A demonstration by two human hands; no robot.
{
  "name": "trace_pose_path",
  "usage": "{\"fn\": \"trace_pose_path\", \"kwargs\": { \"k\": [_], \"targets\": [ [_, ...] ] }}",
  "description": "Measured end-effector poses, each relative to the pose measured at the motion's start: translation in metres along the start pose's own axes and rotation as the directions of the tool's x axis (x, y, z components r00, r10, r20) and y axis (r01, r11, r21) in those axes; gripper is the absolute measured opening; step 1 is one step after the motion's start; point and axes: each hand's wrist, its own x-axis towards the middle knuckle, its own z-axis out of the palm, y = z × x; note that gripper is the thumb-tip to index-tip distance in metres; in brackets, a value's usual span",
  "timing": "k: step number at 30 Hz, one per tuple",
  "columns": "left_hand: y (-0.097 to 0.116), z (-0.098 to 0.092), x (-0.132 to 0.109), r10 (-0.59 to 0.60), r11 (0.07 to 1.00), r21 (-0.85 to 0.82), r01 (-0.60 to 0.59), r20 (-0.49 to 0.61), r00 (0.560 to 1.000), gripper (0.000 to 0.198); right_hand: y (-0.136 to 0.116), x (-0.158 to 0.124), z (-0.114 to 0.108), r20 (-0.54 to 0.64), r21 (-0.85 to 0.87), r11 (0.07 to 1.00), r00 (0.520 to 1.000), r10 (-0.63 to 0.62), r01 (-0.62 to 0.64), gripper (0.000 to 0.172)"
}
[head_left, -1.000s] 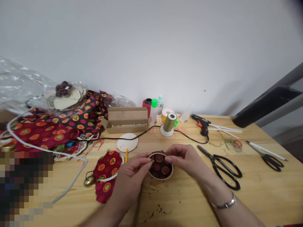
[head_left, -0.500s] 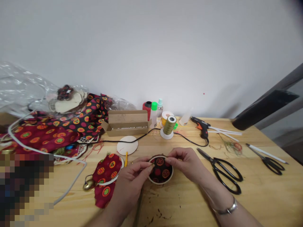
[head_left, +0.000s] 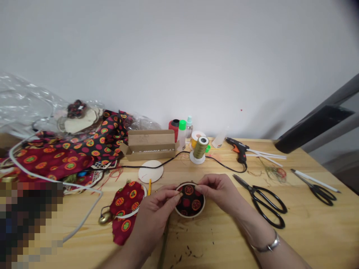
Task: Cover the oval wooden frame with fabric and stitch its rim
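Note:
Between my two hands is a small round fabric-covered disc (head_left: pixel 190 201), dark with red circle motifs and a pale rim. My left hand (head_left: pixel 159 209) pinches its left edge between thumb and fingers. On the upper right edge, my right hand (head_left: pixel 217 192) grips it the same way; a silver bracelet is on that wrist. Left of my left hand lie red patterned fabric pieces (head_left: pixel 126 201) with a white-edged disc, and a small brass bell (head_left: pixel 105 218) beside them. Large black-handled scissors (head_left: pixel 263 200) lie right of my right hand.
Behind my hands stand an olive thread spool (head_left: pixel 201 149), a green-capped bottle (head_left: pixel 182 136) and an open cardboard box (head_left: pixel 153 151). A glue gun (head_left: pixel 238 149) with a black cord lies farther back. Patterned cloth (head_left: pixel 70 153) is heaped left; smaller scissors (head_left: pixel 319 192) lie far right.
Almost nothing differs; both hands keep their hold on the disc, and the view has shifted very slightly.

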Motion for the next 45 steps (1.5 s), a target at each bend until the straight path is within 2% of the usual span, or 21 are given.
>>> {"fn": "trace_pose_path", "kwargs": {
  "k": [3,6,12,16,28,37,45],
  "targets": [
    [-0.0013,0.0002,-0.0004,-0.008,1.000,-0.014,0.008,-0.012,1.000,0.007,0.0012,0.0003,0.0000,0.005,0.018,1.000,1.000,0.004,-0.004,0.020],
    [-0.0010,0.0007,-0.0003,-0.016,0.999,-0.036,0.017,0.021,1.000,0.008,0.0024,0.0013,-0.0002,-0.007,0.019,1.000,1.000,0.020,-0.020,0.021],
    [-0.0001,0.0000,-0.0001,-0.043,0.998,0.039,0.041,0.036,0.998,0.008,0.0024,0.0029,-0.0004,-0.018,-0.027,0.998,0.998,0.062,-0.062,0.021],
    [-0.0019,-0.0002,0.0007,-0.062,0.998,0.019,0.061,0.055,0.997,0.010,0.0039,0.0041,-0.0010,-0.032,-0.039,0.996,0.996,0.078,-0.079,0.022],
    [-0.0038,-0.0006,0.0020,0.000,0.999,0.033,-0.001,0.045,0.999,0.010,0.0024,0.0038,-0.0009,-0.012,-0.010,0.998,0.998,0.055,-0.055,0.021],
    [-0.0010,0.0007,0.0000,0.027,0.986,0.161,-0.035,0.051,0.998,0.011,0.0050,0.0041,-0.0015,-0.011,-0.088,0.996,1.000,0.026,-0.027,0.018],
    [-0.0058,0.0020,-0.0005,0.066,0.956,0.284,-0.075,0.043,0.997,0.013,0.0098,0.0066,-0.0006,-0.048,-0.239,0.971,0.999,-0.007,-0.005,0.015]
  ]
}}
